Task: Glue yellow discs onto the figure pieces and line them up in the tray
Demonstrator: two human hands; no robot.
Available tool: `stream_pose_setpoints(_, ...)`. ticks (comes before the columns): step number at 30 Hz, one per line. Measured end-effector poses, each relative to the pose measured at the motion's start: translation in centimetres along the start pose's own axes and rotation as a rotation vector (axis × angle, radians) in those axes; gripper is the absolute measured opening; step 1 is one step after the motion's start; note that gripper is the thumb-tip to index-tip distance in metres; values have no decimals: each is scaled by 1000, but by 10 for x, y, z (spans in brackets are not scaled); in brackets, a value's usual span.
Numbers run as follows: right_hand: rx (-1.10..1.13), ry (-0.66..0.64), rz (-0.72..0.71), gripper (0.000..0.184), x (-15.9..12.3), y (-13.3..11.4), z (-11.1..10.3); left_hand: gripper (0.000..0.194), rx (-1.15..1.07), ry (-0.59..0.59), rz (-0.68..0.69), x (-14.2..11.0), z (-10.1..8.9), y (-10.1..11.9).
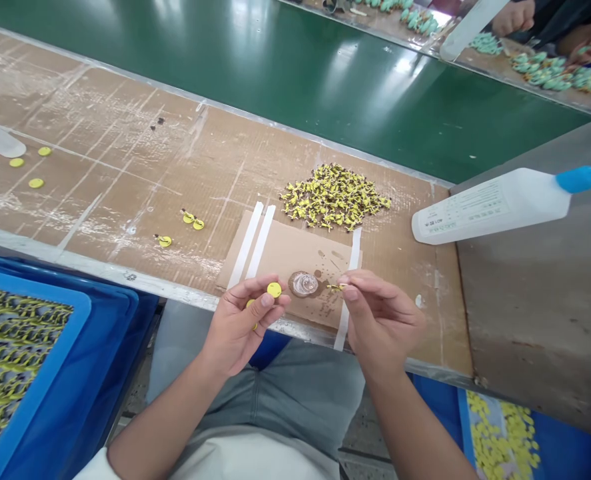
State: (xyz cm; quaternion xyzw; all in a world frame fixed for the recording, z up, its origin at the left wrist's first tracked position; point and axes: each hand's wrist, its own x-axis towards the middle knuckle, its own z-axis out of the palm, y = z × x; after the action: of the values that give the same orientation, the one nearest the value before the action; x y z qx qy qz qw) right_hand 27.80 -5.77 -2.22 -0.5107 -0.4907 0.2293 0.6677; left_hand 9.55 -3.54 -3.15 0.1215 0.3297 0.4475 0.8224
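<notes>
A round, bright yellow disc (274,289) with a small dark mark on its face sits pinched between thumb and fingers of the left hand (242,323), flat side turned upward above the desk's (415,352) near edge. More yellow discs (250,304) show only in part, tucked among the same fingers. Well apart from them, a slim, yellowish piece (333,287) juts leftward, roughly level, from the thumb and fingertips of the right hand (382,320), its finer details too small to make out.
</notes>
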Motion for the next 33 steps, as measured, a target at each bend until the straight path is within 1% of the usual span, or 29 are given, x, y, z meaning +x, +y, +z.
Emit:
stream_pose_setpoints(2, 96, 65, 98, 20, -5, -10, 9, 22, -6, -4, 1, -1, 2, -2)
stream_pose_setpoints(4, 158, 90, 159, 18, -11, -20, 18, 22, -9, -15, -3, -3, 5, -4)
stream_pose_setpoints(7, 198, 102, 185, 20, -20, -30, 31, 21, -4, -51, -12, -7, 9, -6)
stream_pose_setpoints(11, 177, 101, 190, 19, -27, -34, 41, 22, 7, -69, 18, -10, 12, -10)
stream_pose_setpoints(20, 99, 100, 146, 25, -33, -29, 45, 23, -9, -42, 49, -7, 14, -13)
stream_pose_setpoints(33, 58, 78, 126, 22, -33, -26, 44, 23, 11, -20, 60, -9, 16, -12)
